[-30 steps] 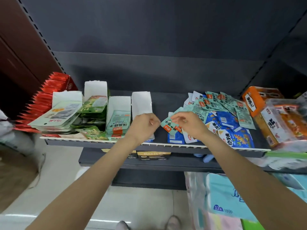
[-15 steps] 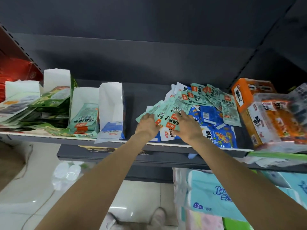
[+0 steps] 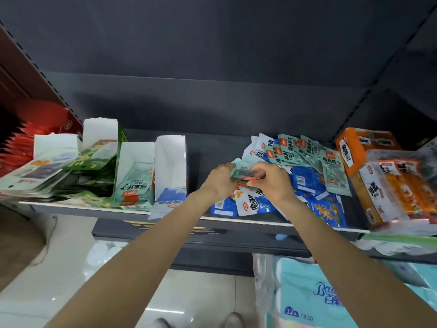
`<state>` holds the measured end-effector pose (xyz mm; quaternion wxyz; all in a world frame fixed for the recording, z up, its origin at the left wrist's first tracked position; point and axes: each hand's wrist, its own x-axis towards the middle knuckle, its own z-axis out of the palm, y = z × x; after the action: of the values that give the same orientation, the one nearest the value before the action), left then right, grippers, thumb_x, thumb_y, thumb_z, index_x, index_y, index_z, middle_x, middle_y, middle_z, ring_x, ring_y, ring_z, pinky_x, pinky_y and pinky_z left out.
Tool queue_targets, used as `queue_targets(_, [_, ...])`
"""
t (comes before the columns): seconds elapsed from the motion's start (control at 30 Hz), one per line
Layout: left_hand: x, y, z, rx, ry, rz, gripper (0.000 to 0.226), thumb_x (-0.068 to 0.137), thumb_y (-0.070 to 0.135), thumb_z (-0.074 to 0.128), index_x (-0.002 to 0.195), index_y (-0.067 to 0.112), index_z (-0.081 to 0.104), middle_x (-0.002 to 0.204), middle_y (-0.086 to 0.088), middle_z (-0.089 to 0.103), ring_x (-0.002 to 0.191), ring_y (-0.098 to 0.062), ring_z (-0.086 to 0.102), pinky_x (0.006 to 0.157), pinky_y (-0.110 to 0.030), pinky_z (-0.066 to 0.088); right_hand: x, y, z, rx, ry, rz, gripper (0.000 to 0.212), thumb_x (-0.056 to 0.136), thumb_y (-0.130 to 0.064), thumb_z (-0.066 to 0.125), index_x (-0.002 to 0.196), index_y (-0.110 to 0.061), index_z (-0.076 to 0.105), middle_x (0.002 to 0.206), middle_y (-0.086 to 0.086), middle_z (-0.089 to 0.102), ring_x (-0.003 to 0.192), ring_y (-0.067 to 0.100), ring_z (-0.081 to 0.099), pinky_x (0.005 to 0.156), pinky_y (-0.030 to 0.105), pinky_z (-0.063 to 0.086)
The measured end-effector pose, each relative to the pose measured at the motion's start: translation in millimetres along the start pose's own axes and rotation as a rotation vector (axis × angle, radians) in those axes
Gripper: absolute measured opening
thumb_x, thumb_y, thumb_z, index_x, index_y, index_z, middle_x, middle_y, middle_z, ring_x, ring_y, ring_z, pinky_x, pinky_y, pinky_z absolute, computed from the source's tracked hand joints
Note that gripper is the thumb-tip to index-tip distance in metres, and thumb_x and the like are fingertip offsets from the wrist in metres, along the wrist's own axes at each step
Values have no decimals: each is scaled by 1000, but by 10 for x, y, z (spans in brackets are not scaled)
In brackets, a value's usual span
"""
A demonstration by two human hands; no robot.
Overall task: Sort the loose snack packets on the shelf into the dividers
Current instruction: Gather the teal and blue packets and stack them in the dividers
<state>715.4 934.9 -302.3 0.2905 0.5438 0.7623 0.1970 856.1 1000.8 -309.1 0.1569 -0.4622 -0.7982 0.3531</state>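
Both your hands now pinch one small stack of teal packets (image 3: 243, 172) — left hand (image 3: 220, 181) under it, right hand (image 3: 272, 182) squaring its edge — where half a second ago they were fanned loose. It sits lifted over the loose pile (image 3: 295, 185), right of the dividers (image 3: 170, 171); the matching teal compartment (image 3: 137, 171) lies to the left

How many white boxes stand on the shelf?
4, in a row at the left: one by the red packets, a taller one behind, one holding green packets, one nearest the hands. Others may be hidden.
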Motion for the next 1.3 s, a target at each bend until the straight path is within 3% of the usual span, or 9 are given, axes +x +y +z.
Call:
queue_targets(0.13, [-139,26,-168,-56,6,105,32,89,9,57,121,9,55,118,-10,60,107,-24,58,84,-28,46,-11,-199,-94,186,45,-84,10,83,-15,69,89,-10,75,82,-3,70,74,-1,60,74,18,45])
queue_targets(0.3, [-370,-53,-633,-225,261,171,20,92,18,59,108,8,66,103,-4,71,90,-18,68,77,-29,54,-133,-814,-192,305,211,-242,12,85,-17,67,96,-18,72,92,-6,69,87,7,62,78,17,48])
queue_targets(0.4, [-576,-214,-999,-225,334,229,20,90,16,61,107,7,68,101,-4,72,87,-14,67,73,-16,50,-180,-1217,-121,351,190,-232,21,85,-14,67,105,-18,67,97,-3,70,86,5,65,75,15,51])
queue_targets(0.6, [-1031,-875,-1681,-143,458,277,23,88,12,63,111,14,63,96,3,69,75,3,58,70,-8,47,-181,-1889,489,405,70,-210,18,84,-11,67,101,-12,72,95,0,72,85,7,68,80,33,57])
queue_targets(0.77, [-1297,-1396,-2039,-38,424,319,32,87,15,65,114,24,52,102,10,61,92,-9,59,81,-29,54,-152,-2232,1082,377,80,-211,9,82,-19,71,89,-19,76,84,7,73,84,32,67,78,53,53])
queue_targets(0.83, [-1323,-1530,-2115,96,432,303,15,90,17,61,105,20,60,103,5,65,92,-16,62,80,-37,54,-125,-2273,1234,323,96,-222,7,81,-18,71,86,-18,76,81,9,73,80,32,66,77,48,53])
queue_targets(0.97, [-1252,-1670,-2118,417,375,331,19,96,22,50,106,21,66,102,1,70,92,-21,63,85,-34,48,-92,-2242,1423,257,106,-170,14,82,-11,70,94,-6,74,92,6,72,81,14,65,79,26,50])
queue_targets(1.1, [-1181,-1689,-2002,781,216,331,25,95,20,47,111,23,66,106,-4,66,106,-25,51,94,-40,37,-63,-2048,1513,7,-84,-131,22,88,-6,61,107,-7,70,112,7,68,106,19,61,94,29,46])
queue_targets(1.3, [-1123,-1565,-1864,734,104,309,31,95,31,51,124,26,58,126,-1,57,120,-23,40,96,-41,29,-135,-1985,1371,-29,-219,-125,37,84,-1,64,119,-14,64,119,0,64,101,6,54,86,18,41])
